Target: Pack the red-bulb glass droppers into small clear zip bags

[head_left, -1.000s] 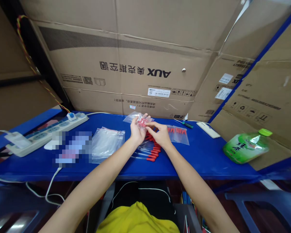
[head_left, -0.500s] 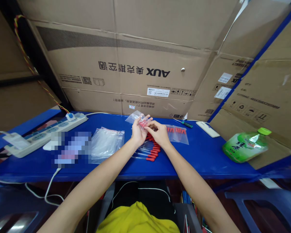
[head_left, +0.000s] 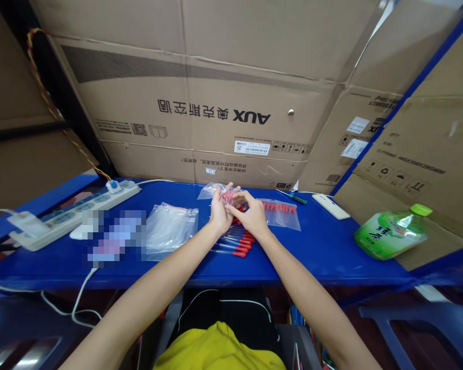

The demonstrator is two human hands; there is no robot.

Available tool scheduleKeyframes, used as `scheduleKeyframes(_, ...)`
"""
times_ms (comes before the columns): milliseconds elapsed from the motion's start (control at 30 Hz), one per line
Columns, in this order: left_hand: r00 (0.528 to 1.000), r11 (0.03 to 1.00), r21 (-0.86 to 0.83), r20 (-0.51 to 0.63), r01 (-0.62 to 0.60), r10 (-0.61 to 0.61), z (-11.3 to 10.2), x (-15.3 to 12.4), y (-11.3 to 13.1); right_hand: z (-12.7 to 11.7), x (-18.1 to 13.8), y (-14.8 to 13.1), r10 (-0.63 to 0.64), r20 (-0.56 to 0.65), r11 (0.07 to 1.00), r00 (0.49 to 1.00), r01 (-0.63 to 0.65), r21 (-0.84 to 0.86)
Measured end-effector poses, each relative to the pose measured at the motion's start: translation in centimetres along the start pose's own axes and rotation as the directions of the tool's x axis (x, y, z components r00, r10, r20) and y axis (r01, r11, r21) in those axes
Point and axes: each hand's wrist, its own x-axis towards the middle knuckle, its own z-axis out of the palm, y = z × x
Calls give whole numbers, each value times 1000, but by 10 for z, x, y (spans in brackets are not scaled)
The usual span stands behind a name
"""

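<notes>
My left hand [head_left: 220, 215] holds a clear plastic bag [head_left: 207, 191] with red-ended droppers inside, above the middle of the blue table. With thumb and fingers pinched, my right hand [head_left: 251, 213] grips the near right side of that bag. Which edge lies between the fingers is hidden. Below both hands, several loose droppers [head_left: 239, 253] with clear tubes and red bulbs lie in a fanned row. Filled clear bags [head_left: 287, 220] with red bulbs showing lie just right of my right hand. To the left rests a stack of flat zip bags [head_left: 170, 231].
A green-handled screwdriver [head_left: 298, 198] and a white phone-like object [head_left: 331, 205] lie at the back right. A green-labelled bottle [head_left: 389, 234] leans on its side at the right. A power strip [head_left: 83, 210] runs along the left, near a blurred-out device [head_left: 118, 234]. Cardboard [head_left: 216, 77] walls the back.
The bag in my hands has tilted lower, its far end dropping slightly. My right hand has shifted a little left, its fingers closer against my left hand.
</notes>
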Motion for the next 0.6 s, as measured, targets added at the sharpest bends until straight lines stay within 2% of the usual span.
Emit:
scheduleKeyframes(133, 999, 996, -84, 29, -17, 20, 1, 2, 2, 2, 0, 3, -23, -66, 998, 998, 26, 49)
scheduleKeyframes(267, 997, 986, -149, 0, -73, 74, 1, 4, 6, -2, 1, 4, -50, -122, 999, 991, 49, -12)
scheduleKeyframes(500, 998, 990, -131, 41, -43, 49, -6, 5, 3, 0, 2, 1, -158, 37, 986, 987, 160, -37)
scheduleKeyframes(600, 998, 989, -138, 43, -47, 53, -5, 4, 3, 0, 2, 2, -164, 27, 985, 986, 165, -57)
